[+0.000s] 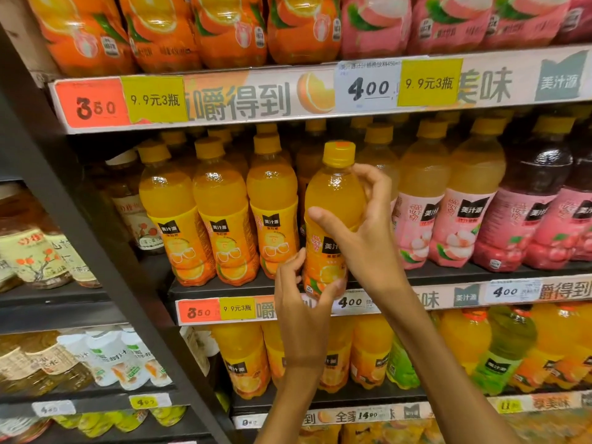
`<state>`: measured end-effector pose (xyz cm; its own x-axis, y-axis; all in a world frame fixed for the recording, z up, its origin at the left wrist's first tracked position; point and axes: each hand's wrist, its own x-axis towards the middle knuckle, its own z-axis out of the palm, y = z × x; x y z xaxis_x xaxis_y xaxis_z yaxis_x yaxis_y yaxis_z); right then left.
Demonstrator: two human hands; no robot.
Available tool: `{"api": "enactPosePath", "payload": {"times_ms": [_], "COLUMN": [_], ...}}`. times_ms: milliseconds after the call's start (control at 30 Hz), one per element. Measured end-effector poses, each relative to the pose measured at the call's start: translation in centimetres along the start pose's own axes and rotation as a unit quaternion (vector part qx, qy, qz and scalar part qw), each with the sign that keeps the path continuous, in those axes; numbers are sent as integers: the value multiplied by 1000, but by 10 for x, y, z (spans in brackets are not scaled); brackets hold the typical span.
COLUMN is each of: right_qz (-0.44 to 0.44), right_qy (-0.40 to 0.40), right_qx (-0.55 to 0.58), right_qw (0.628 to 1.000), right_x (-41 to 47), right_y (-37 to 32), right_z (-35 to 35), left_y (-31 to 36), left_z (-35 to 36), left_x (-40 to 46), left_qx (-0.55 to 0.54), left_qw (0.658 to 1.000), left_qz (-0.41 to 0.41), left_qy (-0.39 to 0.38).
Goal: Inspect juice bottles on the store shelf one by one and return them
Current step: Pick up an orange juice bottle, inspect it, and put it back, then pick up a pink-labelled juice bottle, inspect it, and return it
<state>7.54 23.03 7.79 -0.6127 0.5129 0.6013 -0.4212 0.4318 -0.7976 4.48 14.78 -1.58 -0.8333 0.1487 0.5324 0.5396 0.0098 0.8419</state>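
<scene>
An orange juice bottle with a yellow cap is held upright in front of the middle shelf. My right hand grips its upper body, thumb across the front and fingers curled behind the neck. My left hand cups its base from below, fingers wrapped round the bottom. Three matching orange bottles stand in a row on the shelf just left of it. Behind the held bottle there is a gap in the front row.
Pale lychee bottles and dark red bottles stand to the right. Orange and pink bottles fill the shelf above. Larger orange and green bottles sit below. A dark upright post divides off tea bottles on the left.
</scene>
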Motion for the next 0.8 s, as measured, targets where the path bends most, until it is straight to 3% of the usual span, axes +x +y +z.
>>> {"api": "enactPosePath", "payload": {"times_ms": [233,367,600,800], "right_qz": [-138,-140,-146,-199], "right_qy": [-11,5,28,69], "right_qx": [-192,-239,-258,-381], "right_qw": [972,961,955,900], "right_x": [-2,2,7,11], "right_y": [3,4,12,19], "right_z": [-23,-21,-18,-12], "left_y": [3,0,1,0], "left_z": [7,12,21,26], "left_x": [0,2,11,13], "left_qx": [28,165,277,383], "left_qw": [999,981,956,913], "left_qz": [-7,44,79,117], "left_qy": [29,94,63,75]}}
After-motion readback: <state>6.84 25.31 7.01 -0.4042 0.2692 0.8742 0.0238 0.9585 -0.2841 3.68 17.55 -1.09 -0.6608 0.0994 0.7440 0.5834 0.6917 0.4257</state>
